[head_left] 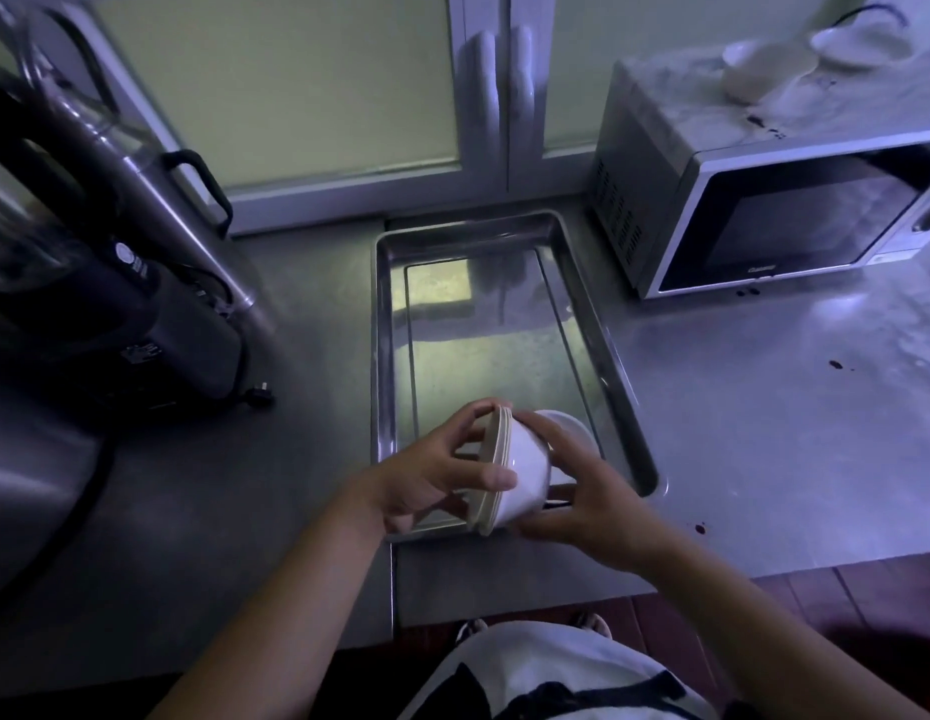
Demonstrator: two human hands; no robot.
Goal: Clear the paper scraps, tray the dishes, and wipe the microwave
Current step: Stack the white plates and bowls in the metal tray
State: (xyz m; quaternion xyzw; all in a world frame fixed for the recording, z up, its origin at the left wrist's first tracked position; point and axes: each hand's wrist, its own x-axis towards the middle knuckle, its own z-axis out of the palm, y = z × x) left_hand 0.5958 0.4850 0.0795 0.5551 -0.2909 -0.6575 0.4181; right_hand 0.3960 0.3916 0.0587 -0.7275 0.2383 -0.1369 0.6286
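Both hands grip one stack of white bowls (525, 472): left hand (436, 475) with fingertips curled over the beige rims and thumb laid across the side wall; right hand (598, 506) with fingers wrapped round the base end. Stack is tipped on its side, rims facing left, bases to the right. It sits over the near end of the steel tray (383, 330); contact with the tray floor cannot be told, since the hands cover the underside. Behind the right fingers a further white round dish (574, 431) shows in part; whether it lies in the tray or belongs to the held stack cannot be told. Tray is rectangular, long axis running away from the person, resting on the stainless counter (764, 418), its floor bare and reflecting the window. Microwave (774, 226) stands on the counter to the right of the tray's far end, apart from it, door closed, dark glass front. On its marked top rest more white dishes (764, 70), blurred; count not readable. Dark spots (837, 364) dot the counter right of the tray, and another spot lies near the right wrist. Left of the tray, a dark blender base (114, 304) with a tall jar, and a loose plug (257, 396) lying on the counter beside it.
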